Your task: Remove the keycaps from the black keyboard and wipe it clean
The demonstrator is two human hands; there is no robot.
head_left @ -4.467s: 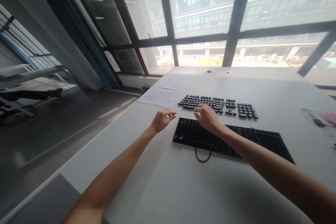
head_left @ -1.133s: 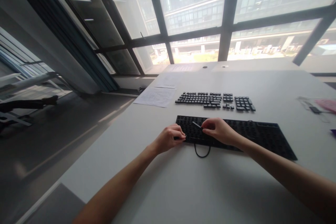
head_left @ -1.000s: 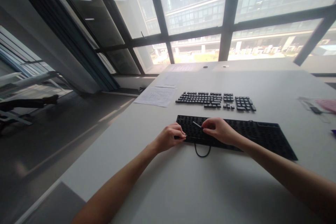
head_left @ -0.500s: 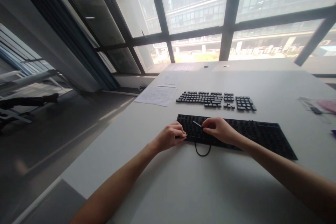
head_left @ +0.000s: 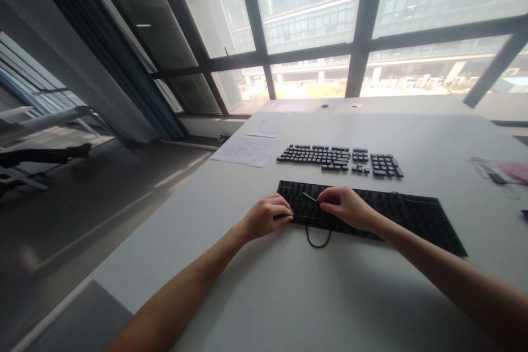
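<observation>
A black keyboard (head_left: 412, 220) with its keycaps off lies at a slant on the white desk. My right hand (head_left: 345, 206) is above its left half, thumb and fingers pinched on the end of a slim grey bar (head_left: 309, 197). The bar points left over the bare key positions; its exact kind is not clear. At the keyboard's front left corner, my left hand (head_left: 268, 214) has its fingertips pressed together. Whatever they hold there is too small to make out. A black cable loop (head_left: 317, 246) sticks out from under the keyboard's front edge.
Loose dark keycaps (head_left: 315, 155) stand in keyboard order behind the keyboard. Papers (head_left: 247, 150) lie at the desk's left edge. On the right are a pink item (head_left: 513, 169) and a small black object (head_left: 497, 178). Windows rise beyond the desk (head_left: 297, 297).
The view has shifted very slightly. Both hands keep nearly the same place and grip, and the grey bar has barely moved.
</observation>
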